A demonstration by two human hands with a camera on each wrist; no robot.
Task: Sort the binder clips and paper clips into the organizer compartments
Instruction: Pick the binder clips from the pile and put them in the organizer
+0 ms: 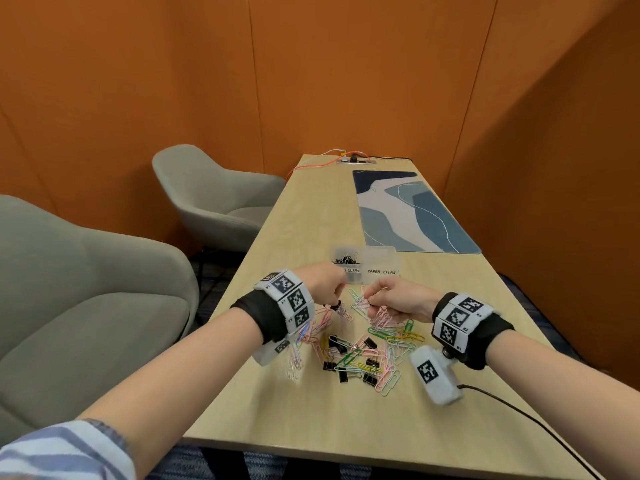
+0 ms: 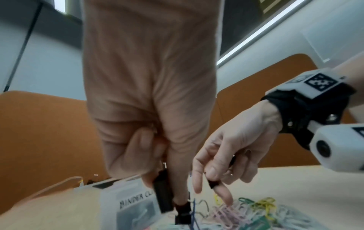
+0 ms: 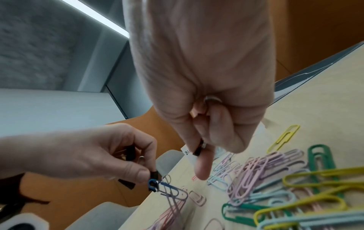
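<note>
Clips (image 1: 363,344) strewn on wooden table (image 1: 311,410) | orange walls | both hands pinch binder clips

Two grey armchairs (image 1: 86,289), blue desk mat (image 1: 412,213), cables (image 1: 311,164).

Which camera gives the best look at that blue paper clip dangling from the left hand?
The right wrist view: the blue paper clip hangs in sharp side view, hooked at the black binder clip the left hand pinches. The left wrist view shows only a thin blue line. In the head view it is a tiny, unclear tangle.
</note>
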